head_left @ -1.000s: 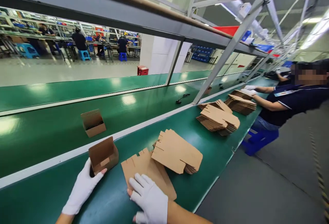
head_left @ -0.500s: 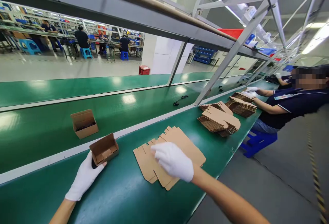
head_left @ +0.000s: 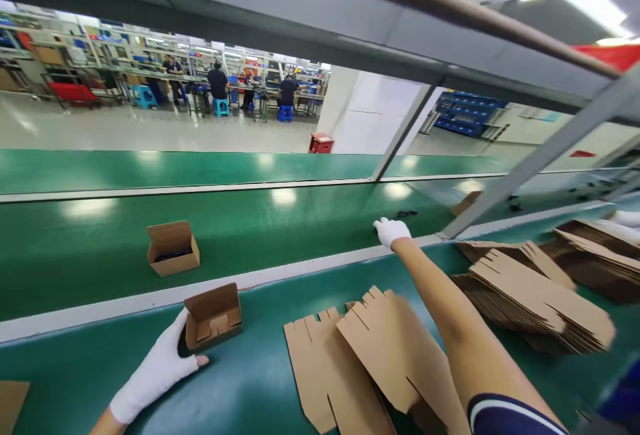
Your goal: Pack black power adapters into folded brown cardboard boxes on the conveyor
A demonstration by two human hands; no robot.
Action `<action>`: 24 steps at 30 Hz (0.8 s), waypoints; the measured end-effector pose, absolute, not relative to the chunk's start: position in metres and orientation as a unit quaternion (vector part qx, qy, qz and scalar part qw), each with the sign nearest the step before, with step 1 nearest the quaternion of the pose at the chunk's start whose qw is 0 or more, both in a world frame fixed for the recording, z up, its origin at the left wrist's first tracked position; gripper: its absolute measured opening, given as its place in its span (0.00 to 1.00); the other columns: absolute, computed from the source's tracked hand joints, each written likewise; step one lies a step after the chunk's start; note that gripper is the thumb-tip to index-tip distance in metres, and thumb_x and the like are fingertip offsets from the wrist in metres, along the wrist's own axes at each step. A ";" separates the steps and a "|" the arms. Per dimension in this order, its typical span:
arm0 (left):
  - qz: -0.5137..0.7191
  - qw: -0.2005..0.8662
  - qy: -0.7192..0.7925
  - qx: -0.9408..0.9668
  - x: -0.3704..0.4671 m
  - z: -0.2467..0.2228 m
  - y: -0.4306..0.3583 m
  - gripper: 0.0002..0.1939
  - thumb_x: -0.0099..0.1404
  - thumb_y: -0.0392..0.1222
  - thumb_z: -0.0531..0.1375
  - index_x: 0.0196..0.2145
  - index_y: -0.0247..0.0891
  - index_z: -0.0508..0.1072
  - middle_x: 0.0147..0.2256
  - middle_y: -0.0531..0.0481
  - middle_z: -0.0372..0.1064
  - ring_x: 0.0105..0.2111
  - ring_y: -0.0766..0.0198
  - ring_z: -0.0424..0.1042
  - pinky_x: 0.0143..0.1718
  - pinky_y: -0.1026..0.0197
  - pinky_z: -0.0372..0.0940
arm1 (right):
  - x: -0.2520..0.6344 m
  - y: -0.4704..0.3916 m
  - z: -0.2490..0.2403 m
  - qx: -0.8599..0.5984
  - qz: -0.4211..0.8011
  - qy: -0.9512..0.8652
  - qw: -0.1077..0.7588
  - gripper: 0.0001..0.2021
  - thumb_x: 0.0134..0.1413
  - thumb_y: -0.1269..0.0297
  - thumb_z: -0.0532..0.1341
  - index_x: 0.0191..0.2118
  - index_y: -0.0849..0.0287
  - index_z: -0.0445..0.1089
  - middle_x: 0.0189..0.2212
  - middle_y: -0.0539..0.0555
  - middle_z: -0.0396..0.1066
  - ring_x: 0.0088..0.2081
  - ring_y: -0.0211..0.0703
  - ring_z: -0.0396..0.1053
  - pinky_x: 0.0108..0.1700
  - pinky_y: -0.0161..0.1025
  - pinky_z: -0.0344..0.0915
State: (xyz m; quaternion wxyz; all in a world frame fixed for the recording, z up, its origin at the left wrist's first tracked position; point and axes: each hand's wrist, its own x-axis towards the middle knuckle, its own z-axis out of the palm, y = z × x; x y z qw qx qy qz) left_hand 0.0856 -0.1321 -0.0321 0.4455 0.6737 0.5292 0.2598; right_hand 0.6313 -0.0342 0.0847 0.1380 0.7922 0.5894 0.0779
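Observation:
My left hand [head_left: 163, 362], in a white glove with a bare thumb tip, is at an open cardboard box [head_left: 214, 320] on the green worktop, its fingers round the box's left side. The box's lid stands up and its inside shows folded flaps. My right hand [head_left: 393, 230], gloved too, is stretched over the green belt with fingers apart, just short of a small black cable [head_left: 407, 213]. Flat cardboard blanks [head_left: 325, 362] lie fanned out below my right forearm. Another open box [head_left: 173, 252] holding something black sits on the belt.
Stacks of flat cardboard [head_left: 540, 288] lie on the right, near another person's gloved hand [head_left: 625, 218]. A slanted metal post [head_left: 530, 155] rises from the divider [head_left: 300, 267] to a long overhead beam [head_left: 320, 42]. More dark cables lie further along the belt.
My right hand has left the cardboard blanks and reached forward over the belt. The view has turned right. My left hand remains at the box, and another box shows behind the post.

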 end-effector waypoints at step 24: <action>0.438 0.262 0.384 0.769 0.164 0.077 -0.213 0.28 0.59 0.48 0.58 0.56 0.44 0.58 0.52 0.43 0.64 0.53 0.54 0.63 0.56 0.50 0.57 | 0.471 -0.128 0.159 0.684 -0.097 0.717 -0.095 0.10 0.50 0.62 0.50 0.30 0.55 0.68 0.24 0.49 0.69 0.24 0.40 0.65 0.28 0.34 0.58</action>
